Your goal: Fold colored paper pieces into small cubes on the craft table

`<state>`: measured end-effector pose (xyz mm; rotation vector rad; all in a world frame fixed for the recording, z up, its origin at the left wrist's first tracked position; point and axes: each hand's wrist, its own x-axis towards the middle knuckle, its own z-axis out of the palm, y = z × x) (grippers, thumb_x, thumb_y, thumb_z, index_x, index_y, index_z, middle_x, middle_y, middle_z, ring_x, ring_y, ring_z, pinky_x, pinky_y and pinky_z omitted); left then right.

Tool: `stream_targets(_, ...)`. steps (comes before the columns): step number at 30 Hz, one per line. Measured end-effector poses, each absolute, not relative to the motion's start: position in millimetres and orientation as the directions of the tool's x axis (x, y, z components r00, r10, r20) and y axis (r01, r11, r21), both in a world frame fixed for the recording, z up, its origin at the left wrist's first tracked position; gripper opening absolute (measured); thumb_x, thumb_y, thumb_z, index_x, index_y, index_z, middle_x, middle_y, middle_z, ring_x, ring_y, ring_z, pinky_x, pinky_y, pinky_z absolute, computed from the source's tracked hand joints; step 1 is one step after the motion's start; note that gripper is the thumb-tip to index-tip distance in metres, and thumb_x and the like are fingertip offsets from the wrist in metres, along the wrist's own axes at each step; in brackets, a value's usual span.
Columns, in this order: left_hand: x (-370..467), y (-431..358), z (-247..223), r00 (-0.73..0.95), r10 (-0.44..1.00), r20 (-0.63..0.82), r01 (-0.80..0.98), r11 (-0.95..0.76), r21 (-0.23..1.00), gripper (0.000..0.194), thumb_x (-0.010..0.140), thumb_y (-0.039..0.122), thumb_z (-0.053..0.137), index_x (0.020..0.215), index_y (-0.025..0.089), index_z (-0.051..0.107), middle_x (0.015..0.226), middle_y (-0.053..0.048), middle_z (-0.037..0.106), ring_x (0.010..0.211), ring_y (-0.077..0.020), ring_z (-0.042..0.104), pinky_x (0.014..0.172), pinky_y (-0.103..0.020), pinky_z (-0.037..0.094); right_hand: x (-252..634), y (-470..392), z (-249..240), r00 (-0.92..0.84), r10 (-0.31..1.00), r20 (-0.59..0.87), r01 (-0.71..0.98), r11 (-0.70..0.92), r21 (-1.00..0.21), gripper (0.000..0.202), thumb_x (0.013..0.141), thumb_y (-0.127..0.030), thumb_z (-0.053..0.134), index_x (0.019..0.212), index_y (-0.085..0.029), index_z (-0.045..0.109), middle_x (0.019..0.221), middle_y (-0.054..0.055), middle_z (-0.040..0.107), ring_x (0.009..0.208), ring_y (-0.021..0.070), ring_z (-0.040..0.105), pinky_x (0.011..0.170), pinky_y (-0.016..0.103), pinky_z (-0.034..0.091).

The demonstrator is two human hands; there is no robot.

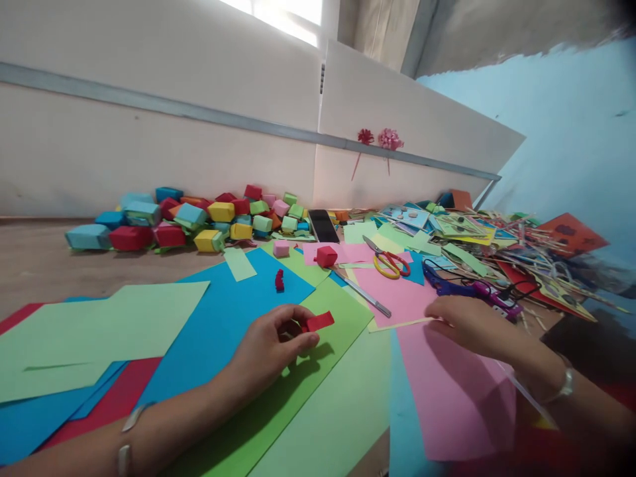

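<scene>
My left hand [278,338] pinches a small folded red paper piece [319,321] between thumb and fingers, above a bright green sheet [338,311]. A small dark red folded paper piece [279,280] lies beyond it on a blue sheet [258,278]. My right hand [464,321] is over a pink sheet [457,397], its fingers drawn together at the end of a pale yellow paper edge [402,324]. Whatever is between those fingertips is hidden. Just beyond my right hand lies a blue and purple glue gun [454,286]. A silver pen [365,295] lies between the hands.
Scissors [390,264] with yellow and red handles lie beyond the pen, near a red paper box [326,256]. Many coloured paper boxes [132,237] are heaped at the back left. A phone [322,226] lies by the wall. Paper scraps and sticks [521,232] pile up at right.
</scene>
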<state>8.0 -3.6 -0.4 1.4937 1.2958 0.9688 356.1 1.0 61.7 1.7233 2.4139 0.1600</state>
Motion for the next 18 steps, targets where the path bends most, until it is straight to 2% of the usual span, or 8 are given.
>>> stream_targets(2, 6.9, -2.9, 1.8, 0.124, 0.992, 0.018, 0.29, -0.054, 0.955, 0.036, 0.063, 0.051, 0.071, 0.082, 0.02, 0.067, 0.082, -0.007, 0.074, 0.072, -0.0236, 0.071, 0.053, -0.03, 0.054, 316.3, 7.3, 76.1, -0.413, 0.901, -0.131, 0.899, 0.426, 0.101, 0.017, 0.092, -0.02, 0.054, 0.086, -0.02, 0.07, 0.089, 0.007, 0.072, 0.08, 0.0187, 0.065, 0.063, 0.024, 0.038)
stream_targets(4, 5.2, -2.9, 5.5, 0.131, 0.991, 0.021, 0.305, -0.061, 0.95, 0.035, 0.064, 0.051, 0.07, 0.081, 0.02, 0.067, 0.086, -0.008, 0.074, 0.073, -0.0242, 0.071, 0.055, -0.03, 0.055, 287.4, 13.7, 86.4, -0.484, 0.866, -0.128, 0.867, 0.494, 0.063, 0.018, 0.093, -0.018, 0.054, 0.086, -0.018, 0.07, 0.092, 0.008, 0.072, 0.082, 0.018, 0.065, 0.065, 0.024, 0.038)
stream_targets(8, 1.9, -4.9, 9.1, 0.162, 0.985, 0.051, 0.351, -0.105, 0.93, 0.031, 0.065, 0.049, 0.073, 0.08, 0.022, 0.068, 0.074, -0.002, 0.073, 0.062, -0.0201, 0.067, 0.053, -0.027, 0.052, 283.7, 34.5, 103.2, -0.509, 0.859, 0.044, 0.86, 0.508, 0.041, 0.015, 0.094, -0.021, 0.058, 0.093, -0.017, 0.072, 0.095, 0.008, 0.073, 0.086, 0.0172, 0.064, 0.071, 0.024, 0.039)
stream_targets(10, 1.4, -6.4, 7.2, 0.147, 0.987, 0.064, 0.388, -0.117, 0.914, 0.03, 0.064, 0.05, 0.075, 0.073, 0.023, 0.067, 0.065, 0.0, 0.07, 0.055, -0.0176, 0.062, 0.046, -0.023, 0.044, 305.8, 48.0, 112.0, -0.371, 0.921, 0.12, 0.925, 0.354, 0.141, 0.023, 0.098, -0.023, 0.051, 0.095, -0.016, 0.072, 0.095, 0.009, 0.073, 0.088, 0.0175, 0.065, 0.074, 0.024, 0.039)
stream_targets(12, 1.9, -7.8, 4.1, 0.127, 0.991, 0.029, 0.39, -0.077, 0.918, 0.032, 0.068, 0.055, 0.073, 0.071, 0.023, 0.067, 0.06, 0.002, 0.067, 0.053, -0.0166, 0.059, 0.04, -0.02, 0.037, 336.5, 59.3, 117.6, -0.14, 0.973, 0.184, 0.952, 0.081, 0.296, 0.031, 0.101, -0.022, 0.041, 0.104, -0.016, 0.072, 0.105, 0.012, 0.073, 0.097, 0.0194, 0.064, 0.078, 0.025, 0.039)
stream_targets(13, 2.3, -8.6, 2.6, 0.149, 0.989, 0.005, 0.36, -0.059, 0.931, 0.034, 0.069, 0.057, 0.073, 0.072, 0.023, 0.066, 0.059, 0.003, 0.067, 0.052, -0.0159, 0.058, 0.04, -0.02, 0.037, 352.8, 63.1, 117.8, -0.054, 0.98, 0.193, 0.944, -0.013, 0.33, 0.034, 0.1, -0.019, 0.039, 0.106, -0.013, 0.072, 0.108, 0.016, 0.072, 0.1, 0.0218, 0.064, 0.078, 0.026, 0.039)
stream_targets(15, 3.4, -10.0, 0.7, 0.168, 0.986, -0.018, 0.291, -0.032, 0.956, 0.039, 0.066, 0.06, 0.076, 0.072, 0.024, 0.063, 0.059, 0.004, 0.067, 0.052, -0.0159, 0.059, 0.042, -0.02, 0.04, 382.5, 66.1, 112.1, 0.052, 0.986, 0.158, 0.925, -0.107, 0.364, 0.028, 0.095, -0.014, 0.046, 0.102, -0.009, 0.073, 0.105, 0.02, 0.072, 0.097, 0.0243, 0.065, 0.076, 0.028, 0.04)
stream_targets(18, 5.0, -11.9, 0.5, 0.128, 0.992, -0.006, 0.205, -0.02, 0.979, 0.045, 0.061, 0.061, 0.081, 0.084, 0.026, 0.063, 0.069, 0.003, 0.072, 0.061, -0.0192, 0.066, 0.05, -0.023, 0.05, 411.2, 60.9, 91.6, 0.093, 0.994, 0.061, 0.921, -0.109, 0.375, 0.017, 0.086, -0.011, 0.059, 0.093, -0.011, 0.074, 0.094, 0.017, 0.072, 0.09, 0.023, 0.066, 0.075, 0.027, 0.04)
